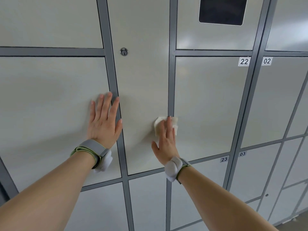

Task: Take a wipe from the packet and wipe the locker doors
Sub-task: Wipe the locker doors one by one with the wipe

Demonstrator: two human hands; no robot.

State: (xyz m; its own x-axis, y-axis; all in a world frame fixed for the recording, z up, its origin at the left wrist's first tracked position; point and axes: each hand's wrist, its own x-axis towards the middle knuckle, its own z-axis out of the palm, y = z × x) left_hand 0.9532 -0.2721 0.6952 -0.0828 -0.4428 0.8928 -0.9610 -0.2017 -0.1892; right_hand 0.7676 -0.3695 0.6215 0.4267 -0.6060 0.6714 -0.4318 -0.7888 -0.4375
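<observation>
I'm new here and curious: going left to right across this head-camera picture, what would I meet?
The person's left hand flat on a pale grey locker door → round silver metal keyhole lock → right hand pressing a crumpled white wipe → white square label 22 → white square label 02.

White wipe (166,125) is pressed flat under the right hand (166,140) against the tall keyed door (143,90), at its right edge. Left hand (104,120) is laid flat, fingers spread, across the frame strip (115,90) to its left.
</observation>
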